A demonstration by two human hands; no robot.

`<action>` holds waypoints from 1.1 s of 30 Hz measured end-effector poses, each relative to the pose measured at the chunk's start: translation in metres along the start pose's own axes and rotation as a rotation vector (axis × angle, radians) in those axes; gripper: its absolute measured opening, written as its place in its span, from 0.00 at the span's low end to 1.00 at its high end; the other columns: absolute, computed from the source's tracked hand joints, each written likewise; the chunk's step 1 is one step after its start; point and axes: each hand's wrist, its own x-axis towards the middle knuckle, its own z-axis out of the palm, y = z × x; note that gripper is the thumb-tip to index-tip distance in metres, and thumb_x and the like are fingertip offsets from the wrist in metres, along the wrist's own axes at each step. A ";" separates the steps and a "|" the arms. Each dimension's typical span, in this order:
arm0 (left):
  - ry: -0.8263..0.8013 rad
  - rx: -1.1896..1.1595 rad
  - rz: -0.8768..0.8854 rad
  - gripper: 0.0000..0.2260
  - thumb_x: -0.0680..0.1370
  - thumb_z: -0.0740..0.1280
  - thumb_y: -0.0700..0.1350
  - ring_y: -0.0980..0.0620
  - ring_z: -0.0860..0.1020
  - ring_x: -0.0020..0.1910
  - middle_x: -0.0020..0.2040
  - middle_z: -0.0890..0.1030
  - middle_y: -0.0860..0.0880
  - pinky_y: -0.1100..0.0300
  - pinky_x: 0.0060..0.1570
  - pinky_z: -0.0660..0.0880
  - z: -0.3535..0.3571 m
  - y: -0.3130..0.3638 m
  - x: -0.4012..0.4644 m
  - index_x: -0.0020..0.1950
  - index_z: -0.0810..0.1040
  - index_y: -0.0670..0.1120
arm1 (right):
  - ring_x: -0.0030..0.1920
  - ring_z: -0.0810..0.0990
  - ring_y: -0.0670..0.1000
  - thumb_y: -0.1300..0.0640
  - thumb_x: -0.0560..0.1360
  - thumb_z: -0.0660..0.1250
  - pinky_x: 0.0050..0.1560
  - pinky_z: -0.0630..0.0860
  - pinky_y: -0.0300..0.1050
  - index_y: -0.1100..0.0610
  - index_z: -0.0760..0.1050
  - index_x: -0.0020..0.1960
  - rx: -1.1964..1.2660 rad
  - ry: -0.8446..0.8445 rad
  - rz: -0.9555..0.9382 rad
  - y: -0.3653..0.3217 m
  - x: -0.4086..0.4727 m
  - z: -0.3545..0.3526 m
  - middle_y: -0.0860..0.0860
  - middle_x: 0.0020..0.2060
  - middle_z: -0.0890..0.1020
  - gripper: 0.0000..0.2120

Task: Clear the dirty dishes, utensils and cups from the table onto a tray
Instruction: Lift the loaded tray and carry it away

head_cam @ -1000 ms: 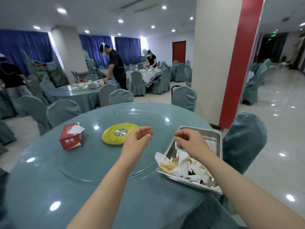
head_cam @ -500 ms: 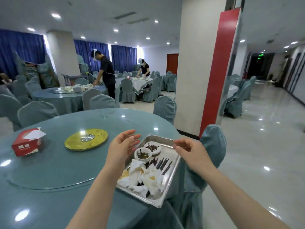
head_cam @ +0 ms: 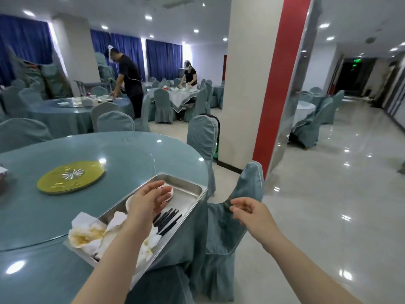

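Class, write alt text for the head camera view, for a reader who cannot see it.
A person's left hand hovers open over a metal tray at the edge of a round blue table; the tray holds crumpled napkins, black chopsticks and small white dishes. The right hand hangs loosely beyond the table, near a covered chair.

The left hand hid most of the white dishes in the steel tray. The left frame edge cut off a red tissue box. Distant tableware was too small to identify.
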 end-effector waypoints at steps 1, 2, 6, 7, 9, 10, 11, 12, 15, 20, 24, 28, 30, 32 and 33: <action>-0.005 -0.002 -0.013 0.07 0.79 0.62 0.36 0.52 0.82 0.40 0.46 0.84 0.46 0.61 0.40 0.78 0.015 -0.007 0.008 0.52 0.77 0.45 | 0.46 0.82 0.47 0.59 0.75 0.67 0.52 0.79 0.44 0.46 0.80 0.46 0.011 0.004 0.007 0.008 0.007 -0.009 0.46 0.43 0.85 0.08; -0.010 -0.005 -0.026 0.07 0.79 0.62 0.35 0.51 0.82 0.41 0.46 0.84 0.46 0.60 0.42 0.78 0.030 -0.016 0.015 0.52 0.77 0.45 | 0.46 0.82 0.47 0.59 0.75 0.67 0.51 0.79 0.44 0.46 0.80 0.46 0.013 0.002 0.020 0.015 0.015 -0.019 0.46 0.43 0.85 0.09; -0.041 -0.008 -0.070 0.08 0.79 0.61 0.35 0.51 0.82 0.42 0.46 0.84 0.47 0.60 0.42 0.77 0.099 -0.051 0.043 0.53 0.76 0.45 | 0.46 0.82 0.47 0.59 0.74 0.67 0.49 0.78 0.42 0.46 0.79 0.47 -0.022 -0.026 0.055 0.039 0.057 -0.067 0.47 0.43 0.84 0.08; -0.040 -0.004 -0.078 0.08 0.79 0.61 0.35 0.52 0.82 0.42 0.47 0.84 0.47 0.61 0.41 0.77 0.115 -0.060 0.049 0.53 0.77 0.45 | 0.45 0.82 0.46 0.59 0.74 0.67 0.49 0.78 0.42 0.46 0.79 0.47 -0.036 -0.034 0.048 0.046 0.070 -0.080 0.47 0.43 0.84 0.08; -0.024 -0.004 -0.073 0.08 0.79 0.61 0.36 0.51 0.82 0.44 0.48 0.84 0.46 0.58 0.44 0.76 0.142 -0.076 0.062 0.53 0.77 0.45 | 0.46 0.81 0.45 0.58 0.74 0.67 0.49 0.78 0.42 0.45 0.79 0.47 -0.053 -0.057 0.033 0.058 0.097 -0.106 0.46 0.43 0.84 0.08; -0.012 -0.013 -0.065 0.08 0.80 0.61 0.36 0.50 0.82 0.45 0.48 0.84 0.46 0.57 0.47 0.76 0.154 -0.083 0.069 0.53 0.77 0.45 | 0.46 0.81 0.45 0.58 0.73 0.67 0.48 0.78 0.42 0.45 0.79 0.47 -0.059 -0.076 0.028 0.064 0.111 -0.119 0.46 0.44 0.84 0.08; 0.003 -0.017 -0.062 0.08 0.80 0.61 0.36 0.50 0.82 0.46 0.48 0.84 0.46 0.56 0.48 0.76 0.164 -0.089 0.074 0.53 0.78 0.46 | 0.46 0.82 0.45 0.58 0.73 0.67 0.47 0.77 0.41 0.45 0.79 0.47 -0.063 -0.094 0.028 0.070 0.123 -0.131 0.46 0.44 0.84 0.08; 0.020 -0.019 -0.065 0.08 0.80 0.61 0.36 0.49 0.82 0.47 0.49 0.84 0.46 0.56 0.49 0.76 0.174 -0.094 0.078 0.53 0.77 0.46 | 0.46 0.82 0.45 0.58 0.74 0.67 0.46 0.76 0.40 0.45 0.79 0.47 -0.064 -0.110 0.031 0.076 0.134 -0.141 0.46 0.44 0.84 0.08; 0.092 -0.010 -0.070 0.09 0.80 0.60 0.36 0.49 0.82 0.49 0.49 0.84 0.46 0.57 0.48 0.75 0.196 -0.108 0.084 0.54 0.77 0.46 | 0.46 0.81 0.46 0.59 0.75 0.67 0.47 0.76 0.40 0.46 0.79 0.47 -0.056 -0.168 0.032 0.090 0.166 -0.164 0.47 0.45 0.83 0.08; 0.241 0.027 -0.051 0.09 0.80 0.60 0.37 0.52 0.82 0.45 0.46 0.85 0.49 0.58 0.47 0.76 0.194 -0.110 0.090 0.52 0.78 0.47 | 0.43 0.81 0.48 0.57 0.74 0.69 0.47 0.76 0.42 0.49 0.79 0.52 -0.054 -0.271 0.038 0.112 0.217 -0.156 0.49 0.43 0.83 0.07; 0.380 0.049 -0.031 0.09 0.80 0.60 0.37 0.52 0.82 0.43 0.46 0.84 0.48 0.58 0.46 0.76 0.165 -0.110 0.089 0.51 0.78 0.47 | 0.44 0.82 0.48 0.53 0.74 0.68 0.47 0.78 0.45 0.47 0.75 0.58 -0.105 -0.410 0.078 0.134 0.239 -0.117 0.47 0.46 0.82 0.13; 0.529 0.061 -0.028 0.10 0.80 0.59 0.36 0.51 0.81 0.45 0.48 0.83 0.47 0.59 0.44 0.75 0.121 -0.109 0.091 0.51 0.78 0.46 | 0.42 0.82 0.50 0.53 0.74 0.66 0.46 0.80 0.47 0.50 0.70 0.65 -0.127 -0.495 0.153 0.153 0.248 -0.066 0.46 0.48 0.81 0.20; 0.605 0.060 -0.033 0.10 0.80 0.59 0.36 0.51 0.81 0.45 0.48 0.84 0.47 0.59 0.44 0.74 0.098 -0.110 0.093 0.50 0.78 0.47 | 0.37 0.80 0.46 0.53 0.73 0.66 0.42 0.78 0.42 0.53 0.70 0.68 -0.143 -0.548 0.184 0.160 0.251 -0.037 0.44 0.45 0.81 0.24; 0.658 0.066 -0.040 0.09 0.80 0.60 0.36 0.51 0.81 0.45 0.48 0.84 0.46 0.59 0.44 0.74 0.072 -0.113 0.096 0.50 0.78 0.47 | 0.39 0.80 0.44 0.52 0.72 0.67 0.44 0.77 0.42 0.56 0.70 0.68 -0.152 -0.621 0.213 0.166 0.256 -0.001 0.43 0.42 0.81 0.25; 0.679 0.071 -0.043 0.09 0.80 0.60 0.37 0.50 0.81 0.46 0.49 0.84 0.46 0.58 0.45 0.74 0.059 -0.115 0.098 0.50 0.78 0.46 | 0.44 0.81 0.46 0.52 0.73 0.68 0.50 0.78 0.44 0.57 0.70 0.68 -0.150 -0.658 0.229 0.169 0.258 0.019 0.44 0.43 0.81 0.25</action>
